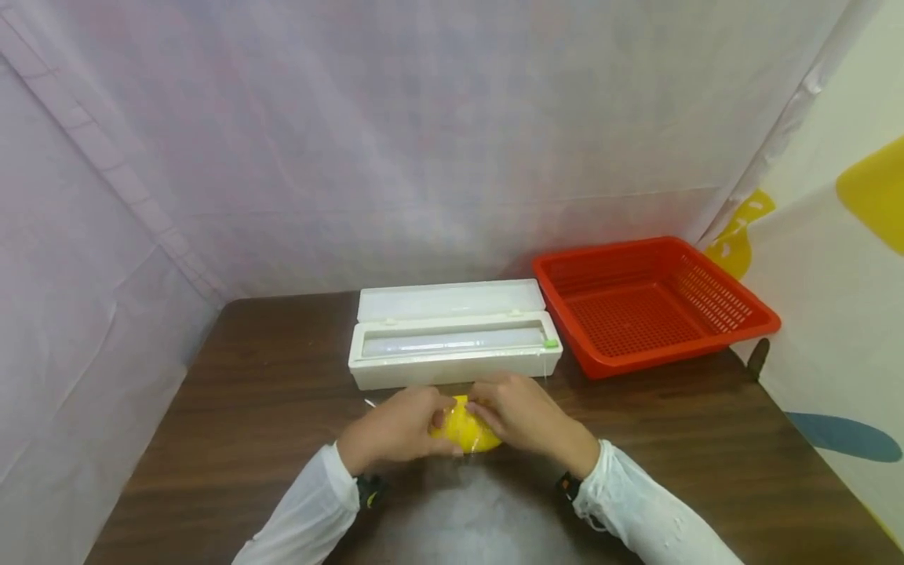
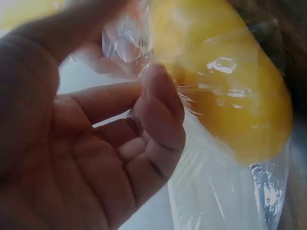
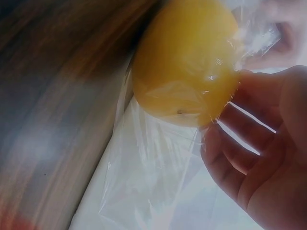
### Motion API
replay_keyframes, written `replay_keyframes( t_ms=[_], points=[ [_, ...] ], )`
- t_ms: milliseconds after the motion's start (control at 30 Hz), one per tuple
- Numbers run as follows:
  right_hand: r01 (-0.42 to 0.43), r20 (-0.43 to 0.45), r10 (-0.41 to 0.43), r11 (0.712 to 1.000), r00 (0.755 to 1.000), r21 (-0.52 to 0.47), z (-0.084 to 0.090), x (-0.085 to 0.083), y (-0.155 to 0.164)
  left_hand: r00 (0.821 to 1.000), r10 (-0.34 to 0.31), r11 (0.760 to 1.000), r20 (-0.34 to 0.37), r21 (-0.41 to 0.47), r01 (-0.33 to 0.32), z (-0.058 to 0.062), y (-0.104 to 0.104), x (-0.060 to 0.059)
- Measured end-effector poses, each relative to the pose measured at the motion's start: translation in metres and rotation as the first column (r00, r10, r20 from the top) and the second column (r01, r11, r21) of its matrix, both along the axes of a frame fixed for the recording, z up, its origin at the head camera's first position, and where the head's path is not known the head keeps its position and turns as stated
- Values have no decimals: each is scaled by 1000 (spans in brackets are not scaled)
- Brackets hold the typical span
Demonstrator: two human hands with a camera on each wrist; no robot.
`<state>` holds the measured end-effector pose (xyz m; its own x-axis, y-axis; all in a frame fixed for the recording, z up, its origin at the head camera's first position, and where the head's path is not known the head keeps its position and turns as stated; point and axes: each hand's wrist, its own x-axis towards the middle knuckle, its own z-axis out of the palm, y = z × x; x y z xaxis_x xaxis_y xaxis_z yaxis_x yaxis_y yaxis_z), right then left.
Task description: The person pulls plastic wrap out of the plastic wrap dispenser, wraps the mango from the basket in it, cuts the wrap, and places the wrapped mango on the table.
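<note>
**Thin film, round fruit: where this wrap could slip**

Both hands meet at the middle of the dark brown wooden table (image 1: pixel 247 408), closed around a round yellow fruit, lemon-like and smooth (image 1: pixel 466 428), that sits just off the near side of the long white plastic cling-film dispenser box (image 1: pixel 452 337) with its lid open. The left hand (image 1: pixel 395 431) has its grip curled against the fruit's left side, thumb and fingers (image 2: pixel 160 103) pinching the clear plastic film (image 3: pixel 158 191) against the skin. The right hand (image 1: pixel 519 412) is clamped on the other side, fingers (image 3: pixel 230 153) drawing film over the top.

From where I stand, the trouble looks likely to come from the film itself. A loose sheet trails beneath the fruit onto the table, and it could cling to itself or bunch into a wad before it lies flat. Pulled too hard, so thin a layer may tear at the fingertips. The fruit is round and slick under plastic, so a squeeze from one side alone could squirt it out and send it rolling toward the table edge. The red plastic mesh basket (image 1: pixel 653 306) stands well apart at the right.
</note>
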<state>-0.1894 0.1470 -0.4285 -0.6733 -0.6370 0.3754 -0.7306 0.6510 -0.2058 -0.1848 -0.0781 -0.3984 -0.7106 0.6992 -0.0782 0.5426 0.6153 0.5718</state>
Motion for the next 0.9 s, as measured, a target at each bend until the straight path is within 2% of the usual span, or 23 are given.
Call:
replay_keyframes(
  t_ms=[167, 300, 433, 567, 667, 800, 900],
  points=[
    [0, 5, 0, 1000, 1000, -7, 3, -1, 1, 999, 10, 1000, -37, 24, -9, 2, 2, -4],
    [-17, 7, 17, 1000, 1000, -5, 2, 0, 2, 998, 19, 998, -59, 64, -16, -1, 2, -7],
    [-30, -5, 30, 1000, 1000, 0, 0, 1, 1, 999, 48, 993, -25, 106, -45, -9, 3, -12],
    [-27, 1, 27, 999, 1000, 17, 0, 3, 1, 992, 124, 981, 34, 149, -128, -16, 3, -17],
    [-18, 16, 17, 999, 1000, 32, 3, 4, 1, 985, 162, 967, 53, 190, -169, -15, 2, -20],
    [-2, 13, 2, 999, 1000, 35, 3, 5, 0, 989, 138, 962, 59, 228, -148, -15, -2, -21],
    [5, -6, -5, 999, 1000, 35, 2, 5, -1, 992, 122, 963, 37, 236, -127, -16, -3, -20]
  ],
)
